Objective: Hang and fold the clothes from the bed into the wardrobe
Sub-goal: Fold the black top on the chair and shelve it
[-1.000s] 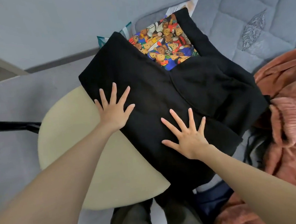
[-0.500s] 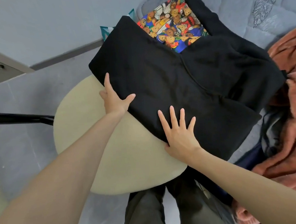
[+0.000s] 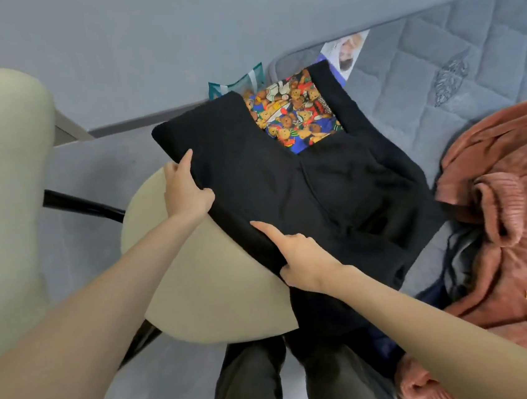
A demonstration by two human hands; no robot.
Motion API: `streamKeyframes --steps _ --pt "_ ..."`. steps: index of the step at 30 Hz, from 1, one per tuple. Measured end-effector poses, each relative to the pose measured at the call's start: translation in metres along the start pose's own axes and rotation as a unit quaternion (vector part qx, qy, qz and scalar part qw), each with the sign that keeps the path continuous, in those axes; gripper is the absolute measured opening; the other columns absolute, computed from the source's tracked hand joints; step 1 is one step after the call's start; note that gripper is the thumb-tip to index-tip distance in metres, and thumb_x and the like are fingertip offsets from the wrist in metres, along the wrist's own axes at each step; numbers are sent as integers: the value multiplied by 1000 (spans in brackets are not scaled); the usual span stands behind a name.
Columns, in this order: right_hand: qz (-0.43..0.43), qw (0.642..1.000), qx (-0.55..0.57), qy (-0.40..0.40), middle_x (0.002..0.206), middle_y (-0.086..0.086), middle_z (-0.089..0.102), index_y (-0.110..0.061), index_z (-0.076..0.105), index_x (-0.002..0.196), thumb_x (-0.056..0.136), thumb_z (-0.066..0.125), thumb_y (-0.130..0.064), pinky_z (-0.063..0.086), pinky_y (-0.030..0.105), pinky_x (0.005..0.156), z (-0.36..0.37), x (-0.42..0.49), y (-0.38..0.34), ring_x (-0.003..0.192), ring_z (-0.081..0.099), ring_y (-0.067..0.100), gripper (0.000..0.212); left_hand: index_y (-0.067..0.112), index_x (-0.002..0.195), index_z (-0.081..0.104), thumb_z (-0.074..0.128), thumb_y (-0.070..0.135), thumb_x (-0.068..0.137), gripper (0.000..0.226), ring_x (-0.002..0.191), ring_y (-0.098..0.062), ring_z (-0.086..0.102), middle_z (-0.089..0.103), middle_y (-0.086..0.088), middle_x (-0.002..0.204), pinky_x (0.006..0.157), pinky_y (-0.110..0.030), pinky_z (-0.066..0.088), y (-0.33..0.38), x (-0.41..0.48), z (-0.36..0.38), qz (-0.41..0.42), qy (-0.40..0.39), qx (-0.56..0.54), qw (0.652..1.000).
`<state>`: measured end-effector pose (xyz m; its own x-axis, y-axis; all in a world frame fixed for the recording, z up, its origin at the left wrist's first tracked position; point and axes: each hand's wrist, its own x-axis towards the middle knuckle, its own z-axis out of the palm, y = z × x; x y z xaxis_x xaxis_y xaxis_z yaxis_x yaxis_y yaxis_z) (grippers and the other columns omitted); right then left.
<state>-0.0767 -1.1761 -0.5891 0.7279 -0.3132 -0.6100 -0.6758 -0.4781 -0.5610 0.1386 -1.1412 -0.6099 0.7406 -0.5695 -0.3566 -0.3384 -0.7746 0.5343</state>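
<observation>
Two hands hold the folded black garment (image 3: 287,190) by its near left edge. Your left hand (image 3: 186,192) pinches that edge at about 10 o'clock of the garment. The thumb lies on top of the cloth, the fingers are tucked beneath it, and one finger stretches up along the fold. Your right hand (image 3: 300,257) is clamped on the same edge lower down, at about 7 o'clock, with the index finger laid straight on top and the other fingers curled under the cloth.

The garment lies flat, its left part on the cream chair seat (image 3: 206,289) and its right part on the grey quilted mattress (image 3: 468,57). At its 12 o'clock end a teddy-bear print lining (image 3: 292,115) shows between two black panels.

A rust-pink fleece garment (image 3: 516,205) is heaped on the mattress at 3 o'clock of your view, just beside the black one, with a ribbed cuff turned toward it. Dark navy cloth (image 3: 429,305) and thin black cords (image 3: 457,260) lie between the two at about 4 o'clock.

The cream chair back (image 3: 4,194) fills 9 o'clock, and a black frame bar (image 3: 80,205) runs from it toward the seat. A teal packet (image 3: 237,83) sits just past the garment at 12 o'clock, and a printed leaflet (image 3: 344,52) lies on the mattress at 1 o'clock. Your dark trousers (image 3: 259,388) show at 6 o'clock.
</observation>
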Motion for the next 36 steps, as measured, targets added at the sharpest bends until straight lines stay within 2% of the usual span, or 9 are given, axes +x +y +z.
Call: streamKeyframes --steps 2,6,11,16,19,23,28,32,36 --pt "-19 995 95 -15 96 7 62 -41 14 148 79 55 4 50 30 69 -7 -2 -12 75 60 23 92 21 149 28 64 2 85 77 116 -27 51 34 -8 140 93 -33 46 10 -2 -22 11 16 19 1000" --pt "-51 961 271 2 122 2 59 -35 30 143 74 62 10 52 20 74 -34 -9 -18 90 65 20 88 14 147 34 60 5 84 68 106 -25 52 37 -10 132 91 -31 43 52 1 -53 65 52 37 996" --pt "-1 914 396 84 125 8 56 -35 37 134 69 64 18 59 41 76 -80 -32 18 103 64 22 88 12 138 44 60 6 84 57 100 -22 54 35 -10 127 87 -24 44 131 2 -34 127 77 -5 989" --pt "136 929 260 228 109 -2 60 -30 25 142 74 57 11 47 32 78 -114 -63 79 102 58 27 86 19 137 43 57 3 90 52 85 -8 57 32 -3 130 84 -13 45 203 -10 23 172 -12 -142 975" --pt "230 921 107 297 131 6 50 -26 30 144 76 53 3 35 39 96 -120 -72 111 119 39 34 78 18 137 47 55 3 91 48 103 -12 55 31 -2 138 89 -14 42 198 -20 52 168 -32 -133 976" --pt "246 939 85 226 150 7 34 -34 24 147 86 59 -33 26 47 108 -114 -59 134 129 33 41 70 21 142 41 52 7 94 51 136 -19 33 23 -2 151 103 -21 30 155 -19 77 124 -27 -70 989" --pt "355 927 7 120 150 12 35 -37 0 151 77 38 -83 25 58 108 -89 -37 163 132 39 42 96 36 149 25 54 29 96 61 146 -25 11 0 -1 160 112 -37 28 113 -24 112 30 -122 -57 990" --pt "314 934 -72 154 130 13 52 -35 6 150 76 33 -86 42 50 95 -78 -45 182 113 55 37 94 40 148 20 62 29 91 72 145 -27 6 -3 -2 159 113 -40 27 101 -59 145 1 -105 -73 992" --pt "254 938 48 231 116 4 64 -34 31 139 74 54 -77 49 40 85 -80 -54 196 103 62 30 81 39 148 21 62 25 92 71 147 -18 0 -12 10 157 117 -39 25 85 -116 170 10 -131 -131 983"
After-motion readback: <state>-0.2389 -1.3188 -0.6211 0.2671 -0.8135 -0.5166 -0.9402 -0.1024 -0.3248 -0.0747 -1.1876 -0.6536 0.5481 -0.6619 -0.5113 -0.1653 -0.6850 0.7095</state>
